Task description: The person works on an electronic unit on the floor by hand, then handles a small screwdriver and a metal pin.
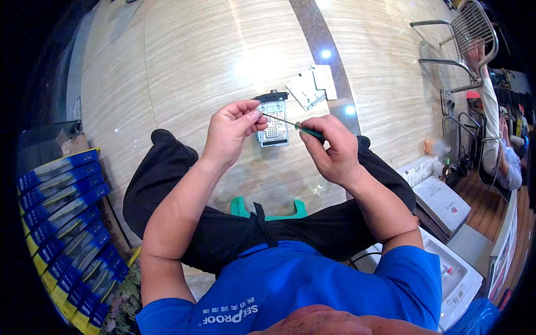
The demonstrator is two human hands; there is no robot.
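Observation:
My right hand grips the green handle of a screwdriver. Its thin metal shaft points left toward my left hand. The thumb and fingers of that hand are pinched together at the shaft's tip; anything between them is too small to make out. Below the hands, on the floor, lies a boxy metal device with a perforated face and a black part along its far end, resembling a car stereo unit. The left fingertips overlap its left edge in view. Beyond it on the right lie flat, pale metal plates.
A green plastic stool shows between my legs. Blue and yellow boxes are stacked at left. At right are a white box, a white basin and a metal chair, with a seated person beyond.

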